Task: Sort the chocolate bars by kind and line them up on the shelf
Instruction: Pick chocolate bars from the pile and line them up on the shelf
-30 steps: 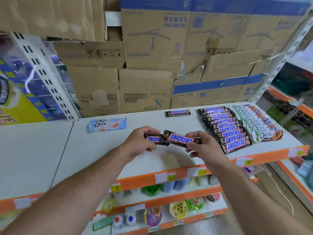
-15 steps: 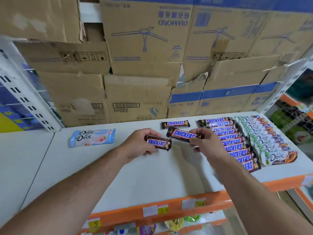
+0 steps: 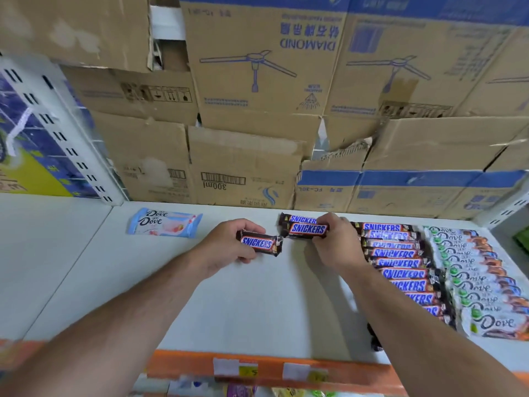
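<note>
Fingers and thumb of the left hand [image 3: 226,247] curl round a brown Snickers bar with a blue-and-white logo [image 3: 259,242]. Its free end sticks out at three o'clock of the palm, over the white shelf board [image 3: 257,305]. The right hand [image 3: 336,245] pinches a second brown Snickers bar [image 3: 307,229] by its right end, so the wrapper extends toward nine o'clock from the fingers. This bar overlaps a third Snickers bar [image 3: 296,218] lying at its twelve o'clock. At three o'clock of the right hand lies a row of Snickers bars [image 3: 398,262], then a row of white-wrapped Dove bars [image 3: 472,270]. A pale blue Dove bar [image 3: 164,223] lies at ten o'clock of the left hand, before stacked cardboard boxes [image 3: 257,81].
</note>
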